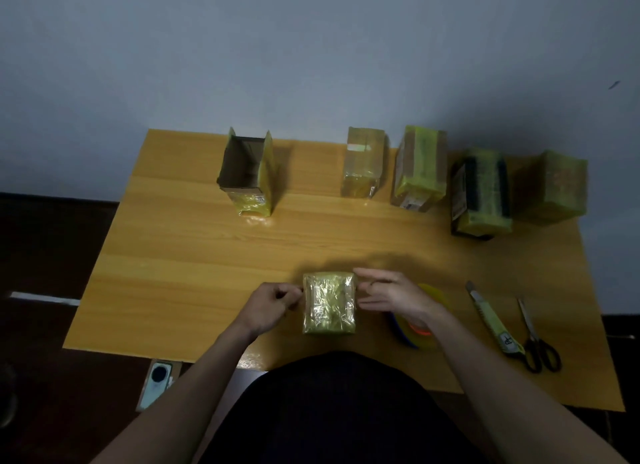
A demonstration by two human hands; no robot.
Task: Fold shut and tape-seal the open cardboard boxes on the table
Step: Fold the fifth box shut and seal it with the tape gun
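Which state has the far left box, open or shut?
Open: the far left box has its flaps standing up, and its dark inside shows.

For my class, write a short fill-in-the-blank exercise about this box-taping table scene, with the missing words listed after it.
1. The box between the left hand and right hand is wrapped in ____ tape.
2. In the far row, the only box still open stands at the ____ end.
3. The utility knife lies just left of the ____.
4. The number of closed boxes in the far row is ____.

Missing words: yellow; left; scissors; four
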